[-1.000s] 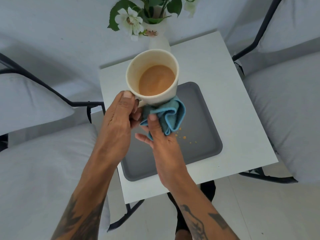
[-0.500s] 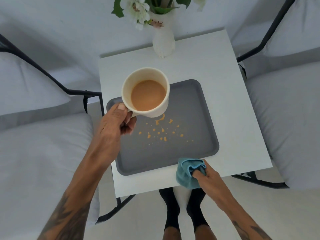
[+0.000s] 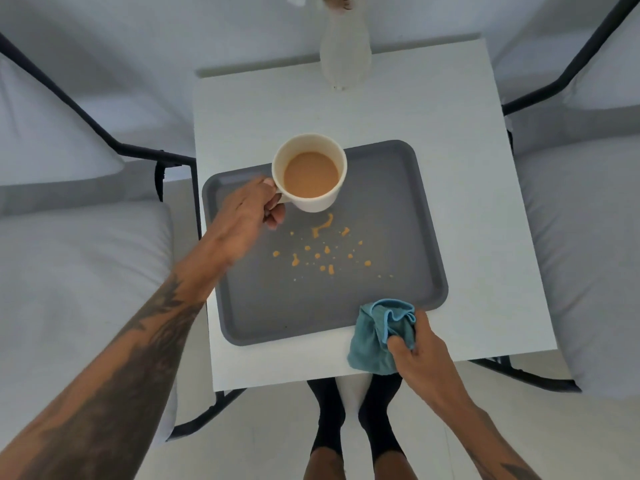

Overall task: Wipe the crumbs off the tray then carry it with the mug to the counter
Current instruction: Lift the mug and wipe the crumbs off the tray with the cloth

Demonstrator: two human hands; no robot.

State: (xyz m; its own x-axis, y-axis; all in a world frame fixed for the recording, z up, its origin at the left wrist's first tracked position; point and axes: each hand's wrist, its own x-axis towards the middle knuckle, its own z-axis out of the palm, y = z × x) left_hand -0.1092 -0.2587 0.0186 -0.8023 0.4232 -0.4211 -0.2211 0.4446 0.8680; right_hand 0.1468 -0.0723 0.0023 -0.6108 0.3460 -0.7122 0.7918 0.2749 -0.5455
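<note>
Orange crumbs [image 3: 320, 252] lie scattered across the grey tray [image 3: 408, 216] on the white bench [image 3: 485, 209], so I judge the wiping undone; my left hand [image 3: 247, 213] grips the mug [image 3: 309, 172] by its handle over the tray's far corner; my right hand [image 3: 420, 348] clutches the blue cloth [image 3: 375, 336] at the near rim; the carrying remains.

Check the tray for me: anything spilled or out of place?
Yes. Orange crumbs lie scattered mid-tray, unwiped. The left hand holds the mug, full of tan drink, by its handle over the tray's far left. The right hand holds the bunched blue cloth at the near rim.
</note>
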